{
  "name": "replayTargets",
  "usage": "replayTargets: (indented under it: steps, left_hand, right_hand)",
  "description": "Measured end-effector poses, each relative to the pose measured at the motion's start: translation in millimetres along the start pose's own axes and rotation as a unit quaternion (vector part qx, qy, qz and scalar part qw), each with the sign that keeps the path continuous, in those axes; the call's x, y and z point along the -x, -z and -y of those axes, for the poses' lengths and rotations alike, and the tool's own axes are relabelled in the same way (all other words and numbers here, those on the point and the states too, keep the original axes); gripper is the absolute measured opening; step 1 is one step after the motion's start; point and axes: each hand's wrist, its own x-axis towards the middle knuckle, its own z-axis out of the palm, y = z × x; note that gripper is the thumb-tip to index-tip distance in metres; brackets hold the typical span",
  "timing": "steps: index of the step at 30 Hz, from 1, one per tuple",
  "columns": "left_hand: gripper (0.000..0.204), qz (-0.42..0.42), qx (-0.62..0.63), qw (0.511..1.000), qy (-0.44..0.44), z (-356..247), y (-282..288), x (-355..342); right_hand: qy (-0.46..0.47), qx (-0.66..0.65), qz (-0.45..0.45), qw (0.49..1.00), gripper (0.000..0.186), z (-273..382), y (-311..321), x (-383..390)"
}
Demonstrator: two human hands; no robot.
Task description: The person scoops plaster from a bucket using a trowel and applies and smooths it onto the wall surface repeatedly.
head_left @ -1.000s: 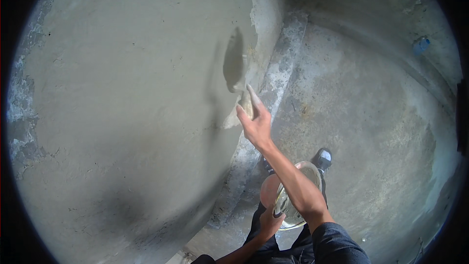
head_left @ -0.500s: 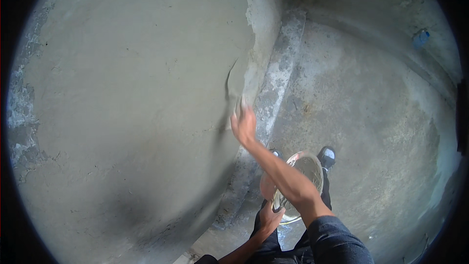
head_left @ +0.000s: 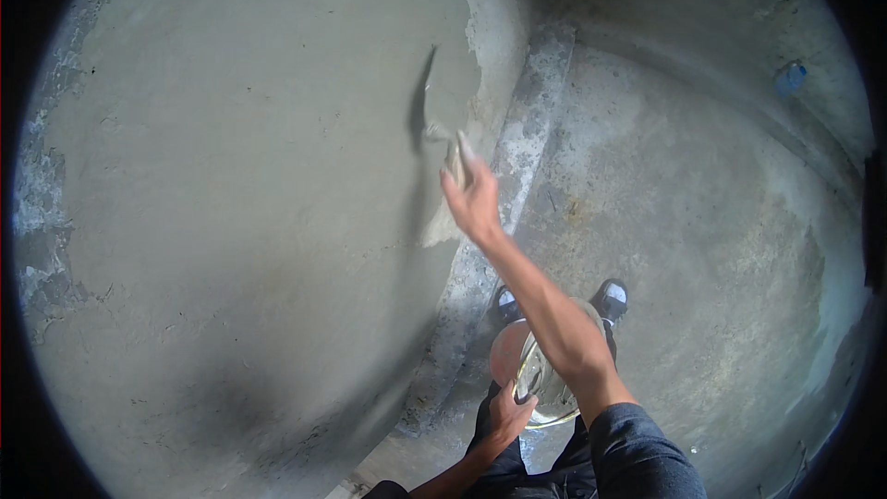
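Observation:
My right hand (head_left: 476, 199) is closed around the handle of a trowel (head_left: 454, 160). Its grey-smeared blade lies close against the plastered wall (head_left: 249, 129), near the ragged right edge of the plaster. The blade nearly blends with the wall; one long edge throws a dark shadow. Low in front of me, my left hand (head_left: 510, 414) grips the rim of a pinkish bucket (head_left: 507, 352), thumb over the edge. Grey wet mortar (head_left: 552, 395) shows inside the bucket, which my right forearm partly covers.
A rough concrete ledge (head_left: 531, 143) runs along the wall's foot. My shoes (head_left: 610, 298) stand on the concrete floor (head_left: 684, 249) just beyond the bucket. A blue plastic bottle (head_left: 792, 78) lies by the far right wall. Pale, patchy old surface (head_left: 42, 212) borders the plaster at left.
My right hand and the trowel have moved farther up along the wall's right edge, and a pale patch shows below the hand. My left hand keeps its grip on the bucket.

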Motion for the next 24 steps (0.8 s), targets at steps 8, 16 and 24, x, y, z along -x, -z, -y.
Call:
replayTargets:
  steps: [8,16,24]
  left_hand:
    - [0.04,-0.01,0.014,1.0,-0.01,10.1,-5.3,4.2]
    - [0.038,-0.005,0.031,0.999,0.011,3.1,-0.7,2.8]
    - [0.038,-0.071,0.066,0.995,-0.036,17.5,-6.4,2.1]
  right_hand:
    - [-0.237,-0.148,0.043,0.959,0.055,-12.3,21.5,19.4]
    - [-0.269,-0.06,0.094,0.957,0.054,37.5,-11.6,8.6]
    - [-0.083,-0.127,0.092,0.984,0.054,64.2,21.2,33.3]
